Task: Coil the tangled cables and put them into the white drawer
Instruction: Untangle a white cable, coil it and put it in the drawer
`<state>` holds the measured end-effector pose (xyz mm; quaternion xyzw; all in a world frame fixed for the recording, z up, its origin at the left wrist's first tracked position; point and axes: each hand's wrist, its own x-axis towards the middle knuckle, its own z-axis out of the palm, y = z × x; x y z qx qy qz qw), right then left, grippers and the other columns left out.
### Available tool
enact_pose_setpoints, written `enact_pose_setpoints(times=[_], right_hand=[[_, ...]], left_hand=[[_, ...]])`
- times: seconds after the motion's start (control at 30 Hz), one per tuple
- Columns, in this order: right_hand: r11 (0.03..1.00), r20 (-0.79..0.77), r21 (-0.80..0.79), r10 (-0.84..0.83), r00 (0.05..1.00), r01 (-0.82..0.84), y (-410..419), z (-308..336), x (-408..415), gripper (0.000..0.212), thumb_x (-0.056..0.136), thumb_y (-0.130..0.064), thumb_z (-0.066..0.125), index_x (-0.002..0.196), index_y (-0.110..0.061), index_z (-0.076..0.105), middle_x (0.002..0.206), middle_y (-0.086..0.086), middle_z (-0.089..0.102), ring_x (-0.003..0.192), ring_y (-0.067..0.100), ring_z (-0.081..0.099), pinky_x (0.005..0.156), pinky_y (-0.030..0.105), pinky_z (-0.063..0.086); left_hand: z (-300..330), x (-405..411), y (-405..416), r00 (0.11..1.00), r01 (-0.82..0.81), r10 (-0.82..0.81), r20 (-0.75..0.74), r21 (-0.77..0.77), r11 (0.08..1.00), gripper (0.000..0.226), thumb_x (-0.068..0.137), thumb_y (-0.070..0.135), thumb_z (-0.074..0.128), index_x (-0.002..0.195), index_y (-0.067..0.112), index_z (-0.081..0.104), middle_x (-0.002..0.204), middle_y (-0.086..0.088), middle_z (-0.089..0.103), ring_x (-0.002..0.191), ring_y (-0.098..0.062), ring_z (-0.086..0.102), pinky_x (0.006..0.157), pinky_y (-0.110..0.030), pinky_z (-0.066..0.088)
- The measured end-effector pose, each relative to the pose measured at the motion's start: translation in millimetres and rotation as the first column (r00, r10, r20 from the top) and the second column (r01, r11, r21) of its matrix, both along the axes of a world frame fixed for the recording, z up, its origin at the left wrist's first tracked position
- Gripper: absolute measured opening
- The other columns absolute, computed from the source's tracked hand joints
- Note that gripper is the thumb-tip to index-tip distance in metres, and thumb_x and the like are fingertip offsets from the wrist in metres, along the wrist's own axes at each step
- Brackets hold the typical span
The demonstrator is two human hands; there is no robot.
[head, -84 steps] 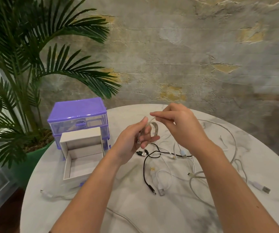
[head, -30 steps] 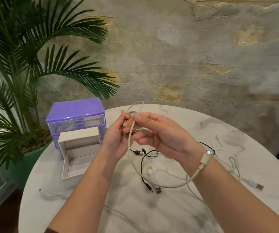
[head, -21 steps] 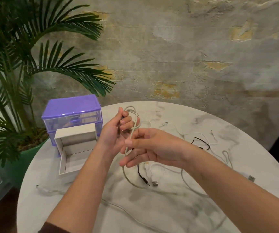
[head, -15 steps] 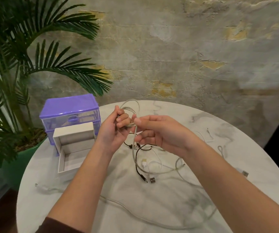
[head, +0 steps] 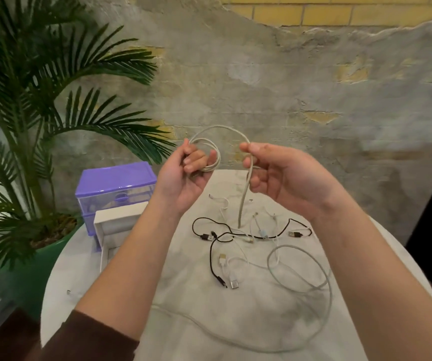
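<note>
My left hand (head: 183,178) holds a small coil of grey-white cable (head: 213,155) raised above the round marble table (head: 188,303). From the coil the cable arcs over to my right hand (head: 285,175), which pinches it between thumb and fingers; the rest hangs down to the table and runs on in a wide loop (head: 300,272). Below my hands lies a tangle of a black cable (head: 213,256) and thin white cables (head: 235,261). The white drawer (head: 110,225) stands open at the left, partly hidden behind my left forearm.
A purple plastic drawer unit (head: 115,186) stands behind the white drawer. A palm plant in a green pot (head: 27,256) sits left of the table. A rough plaster wall rises behind. Loose USB plugs (head: 234,284) lie mid-table.
Both hands have risen and moved apart, the right drawing a new arc of cable away from the coil in the left. The view has tilted upward.
</note>
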<state>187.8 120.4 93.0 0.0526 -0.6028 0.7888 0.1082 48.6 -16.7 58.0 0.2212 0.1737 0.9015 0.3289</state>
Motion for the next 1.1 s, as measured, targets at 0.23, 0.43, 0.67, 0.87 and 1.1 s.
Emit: enact_pose_setpoints(times=[0.23, 0.43, 0.67, 0.87, 1.1], right_hand=[[0.998, 0.286, 0.057, -0.049, 0.957, 0.034, -15.9, -82.5, 3.2, 0.021, 0.096, -0.003, 0.051, 0.116, -0.004, 0.056, 0.076, 0.015, 0.064, 0.052, 0.024, 0.062, 0.052, 0.031, 0.055], [0.508, -0.02, 0.794, -0.528, 0.849, 0.335, -9.1, -102.4, -18.0, 0.046, 0.096, -0.01, 0.042, 0.14, -0.019, 0.048, 0.117, 0.004, 0.056, 0.101, 0.021, 0.054, 0.087, 0.031, 0.045], [0.431, -0.246, 0.759, -0.505, 0.827, 0.489, -15.4, -120.1, -31.4, 0.048, 0.102, -0.041, 0.037, 0.147, -0.024, 0.04, 0.123, 0.002, 0.055, 0.119, 0.016, 0.047, 0.097, 0.029, 0.037], [0.646, -0.082, 0.606, -0.53, 0.844, 0.464, -14.6, -121.2, -31.2, 0.035, 0.099, -0.035, 0.052, 0.082, -0.009, 0.068, 0.048, -0.004, 0.055, 0.044, 0.011, 0.049, 0.051, 0.025, 0.041], [0.791, -0.012, 0.457, -0.452, 0.892, 0.407, -10.0, -117.5, -20.8, 0.019, 0.094, -0.024, 0.063, 0.091, -0.011, 0.077, 0.044, -0.014, 0.054, 0.039, 0.004, 0.043, 0.045, 0.015, 0.04]], left_hand=[[-20.5, 17.6, -0.4, 0.999, 0.015, -0.012, 0.038, -0.067, 0.998, 0.038, 0.104, 0.028, 0.036, 0.07, 0.014, 0.045, 0.051, 0.006, 0.03, 0.038, -0.006, 0.029, 0.09, -0.025, 0.054], [-59.7, 29.3, 3.9, 0.998, -0.055, 0.054, -0.012, -0.269, 0.962, 0.037, 0.103, 0.025, 0.038, 0.067, 0.016, 0.042, 0.05, 0.007, 0.025, 0.036, -0.006, 0.024, 0.071, -0.024, 0.055], [-81.7, 32.7, 10.2, 0.999, 0.034, -0.036, -0.001, -0.282, 0.959, 0.037, 0.102, 0.028, 0.038, 0.069, 0.014, 0.044, 0.051, 0.006, 0.026, 0.035, -0.006, 0.024, 0.062, -0.021, 0.051], [-88.3, 32.3, 9.2, 0.997, 0.071, -0.071, 0.012, -0.238, 0.969, 0.038, 0.102, 0.029, 0.036, 0.069, 0.013, 0.046, 0.053, 0.005, 0.027, 0.038, -0.007, 0.026, 0.063, -0.021, 0.05], [-87.0, 31.9, 5.1, 0.997, 0.046, -0.061, -0.044, -0.275, 0.96, 0.035, 0.101, 0.031, 0.038, 0.071, 0.014, 0.045, 0.055, 0.005, 0.027, 0.043, -0.008, 0.031, 0.075, -0.023, 0.051]])
